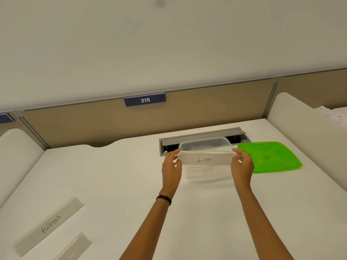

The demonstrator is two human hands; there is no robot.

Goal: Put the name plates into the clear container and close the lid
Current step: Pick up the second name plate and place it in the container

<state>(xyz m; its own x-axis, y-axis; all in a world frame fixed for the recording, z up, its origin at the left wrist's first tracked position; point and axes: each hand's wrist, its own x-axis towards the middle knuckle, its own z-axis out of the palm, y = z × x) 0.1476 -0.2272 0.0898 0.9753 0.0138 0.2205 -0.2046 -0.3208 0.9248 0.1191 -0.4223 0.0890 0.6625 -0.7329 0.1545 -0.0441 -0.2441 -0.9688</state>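
head view, looking forward and down, near desk [116, 184]

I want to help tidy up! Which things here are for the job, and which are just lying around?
For the job:
LION name plate, held by left hand and right hand
clear container
green lid
ALPHA name plate
another name plate

Just lying around:
215 sign
papers
desk cable hatch
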